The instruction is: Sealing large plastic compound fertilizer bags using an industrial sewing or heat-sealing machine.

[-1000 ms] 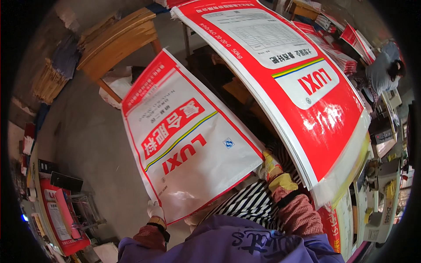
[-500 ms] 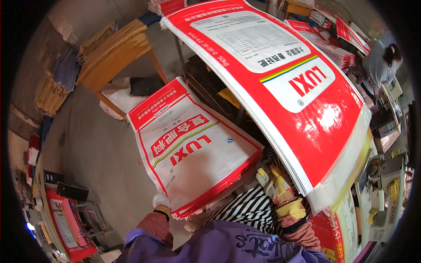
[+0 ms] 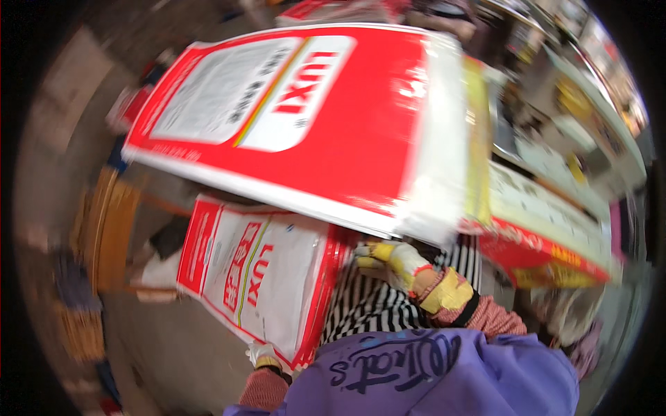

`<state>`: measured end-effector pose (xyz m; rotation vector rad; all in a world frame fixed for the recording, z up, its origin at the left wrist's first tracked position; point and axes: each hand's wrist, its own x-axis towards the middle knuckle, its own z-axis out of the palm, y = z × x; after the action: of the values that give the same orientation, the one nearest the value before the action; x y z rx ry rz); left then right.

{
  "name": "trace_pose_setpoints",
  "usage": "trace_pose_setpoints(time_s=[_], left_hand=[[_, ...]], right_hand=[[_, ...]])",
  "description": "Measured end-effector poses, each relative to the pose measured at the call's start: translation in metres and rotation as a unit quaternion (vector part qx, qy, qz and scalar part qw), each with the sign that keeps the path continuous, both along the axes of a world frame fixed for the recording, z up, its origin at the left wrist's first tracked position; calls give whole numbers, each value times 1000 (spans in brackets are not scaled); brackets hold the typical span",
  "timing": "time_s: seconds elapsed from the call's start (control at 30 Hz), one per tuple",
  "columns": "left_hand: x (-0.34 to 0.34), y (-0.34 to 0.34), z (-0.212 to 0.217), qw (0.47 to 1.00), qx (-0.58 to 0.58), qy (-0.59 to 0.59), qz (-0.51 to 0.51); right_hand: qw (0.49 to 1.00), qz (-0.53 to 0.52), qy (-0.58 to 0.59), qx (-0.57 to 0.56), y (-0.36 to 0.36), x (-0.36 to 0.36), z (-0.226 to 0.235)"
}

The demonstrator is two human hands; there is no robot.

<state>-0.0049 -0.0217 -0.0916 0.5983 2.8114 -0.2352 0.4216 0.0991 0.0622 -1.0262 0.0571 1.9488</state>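
A stack of printed red-and-white woven sacks (image 3: 277, 312) lies tilted low in front of me, its near end by my striped lap. My left hand (image 3: 263, 355), in a white glove, is closed on the near left corner of this stack; part of its fingers is hidden. My right hand (image 3: 392, 263), in a worn yellow-and-white glove, reaches left with its fingers extended. Its fingertips come close to the stack's right edge, though blur hides whether they touch. Above it spreads a larger stack of red-and-white sacks (image 3: 361, 152), with pale, see-through liner ends at its right.
A wooden stool (image 3: 114, 236) stands at the left, with bundled sacks (image 3: 83, 333) near it. At the right is a pale sewing machine (image 3: 576, 111) on a worktop. A red-and-yellow printed panel (image 3: 541, 253) hangs below that worktop.
The view has swung right, so both sack stacks appear further left and turned. My right hand has moved left toward the smaller stack's edge. My left hand stays at its corner.
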Motion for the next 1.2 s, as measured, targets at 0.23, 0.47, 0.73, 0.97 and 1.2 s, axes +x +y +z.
trace_pose_setpoints(time_s=[0.23, 0.47, 0.73, 0.97, 1.2], left_hand=[[151, 134, 120, 734, 445, -77, -508], [354, 176, 259, 408, 463, -155, -771], [386, 218, 248, 472, 388, -194, -768], [383, 221, 295, 521, 335, -284, -732], [381, 228, 296, 444, 268, -250, -818]], right_hand=[[970, 149, -106, 159, -48, 48, 33], [932, 31, -285, 223, -56, 94, 93], [919, -263, -224, 192, -10, 129, 106], [933, -144, -288, 161, 39, 130, 116], [754, 119, -638, 100, 71, 139, 119]])
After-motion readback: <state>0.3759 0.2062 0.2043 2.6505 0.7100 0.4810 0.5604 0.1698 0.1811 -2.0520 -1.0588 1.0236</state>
